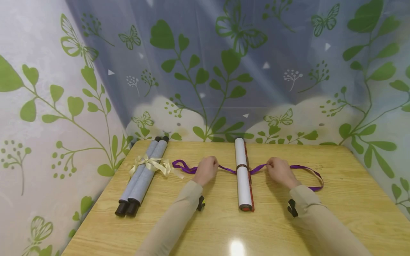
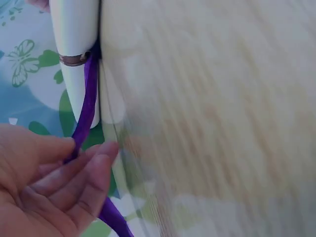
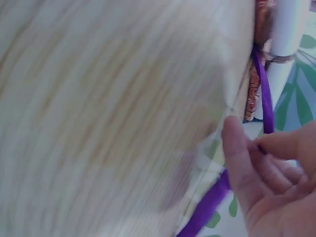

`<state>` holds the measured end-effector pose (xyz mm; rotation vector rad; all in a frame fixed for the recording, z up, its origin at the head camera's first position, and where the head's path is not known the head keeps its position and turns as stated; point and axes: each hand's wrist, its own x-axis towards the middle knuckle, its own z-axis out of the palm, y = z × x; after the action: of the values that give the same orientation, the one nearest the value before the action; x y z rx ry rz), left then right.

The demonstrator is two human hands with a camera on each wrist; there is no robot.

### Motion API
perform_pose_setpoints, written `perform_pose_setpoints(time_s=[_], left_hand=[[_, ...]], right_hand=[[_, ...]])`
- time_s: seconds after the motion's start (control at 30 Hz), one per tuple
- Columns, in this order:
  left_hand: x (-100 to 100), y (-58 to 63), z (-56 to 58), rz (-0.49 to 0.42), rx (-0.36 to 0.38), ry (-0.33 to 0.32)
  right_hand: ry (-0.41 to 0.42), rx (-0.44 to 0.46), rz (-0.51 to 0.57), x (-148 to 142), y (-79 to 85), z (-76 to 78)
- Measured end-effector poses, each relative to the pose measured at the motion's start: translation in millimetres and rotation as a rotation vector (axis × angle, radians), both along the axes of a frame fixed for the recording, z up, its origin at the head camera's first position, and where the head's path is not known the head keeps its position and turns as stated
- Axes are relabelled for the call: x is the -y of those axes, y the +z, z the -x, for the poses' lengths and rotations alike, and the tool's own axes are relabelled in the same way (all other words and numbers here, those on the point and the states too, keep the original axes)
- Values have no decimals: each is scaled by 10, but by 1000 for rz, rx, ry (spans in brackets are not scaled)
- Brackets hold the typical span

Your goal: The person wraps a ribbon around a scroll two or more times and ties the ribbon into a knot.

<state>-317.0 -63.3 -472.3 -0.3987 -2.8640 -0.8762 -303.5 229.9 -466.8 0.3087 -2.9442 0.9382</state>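
A white rolled scroll (image 1: 242, 185) with a red strip along its right side lies lengthwise on the wooden table. Around its middle sits a narrow brown band (image 1: 242, 166). Purple ribbon (image 1: 257, 169) runs out from both sides of the scroll at that band. My left hand (image 1: 206, 170) pinches the ribbon's left part between thumb and fingers, and its loose end trails further left. On the other side, my right hand (image 1: 281, 172) pinches the right part, with a loop trailing beyond it. Both wrist views show the ribbon between thumb and fingers. The scroll's underside is hidden.
Two grey-blue scrolls (image 1: 145, 177) with black end knobs lie side by side at the table's left, tied with a cream ribbon bow (image 1: 153, 164). A leaf-patterned curtain (image 1: 205, 89) stands behind the table (image 1: 221, 227).
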Motion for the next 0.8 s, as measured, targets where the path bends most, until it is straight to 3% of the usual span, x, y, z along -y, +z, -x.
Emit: perform_pose_setpoints(time_s=[0.13, 0.43, 0.6, 0.8], left_hand=[[-57, 14, 19, -93, -65, -41], [-226, 142, -7, -240, -173, -52], [-313, 241, -22, -254, -201, -89], [-409, 323, -46, -193, -267, -147]], right_hand=[[-16, -55, 112, 71, 57, 21], [-85, -75, 349, 317, 186, 15], [-145, -109, 493, 427, 252, 61], [-161, -123, 548, 538, 333, 112]])
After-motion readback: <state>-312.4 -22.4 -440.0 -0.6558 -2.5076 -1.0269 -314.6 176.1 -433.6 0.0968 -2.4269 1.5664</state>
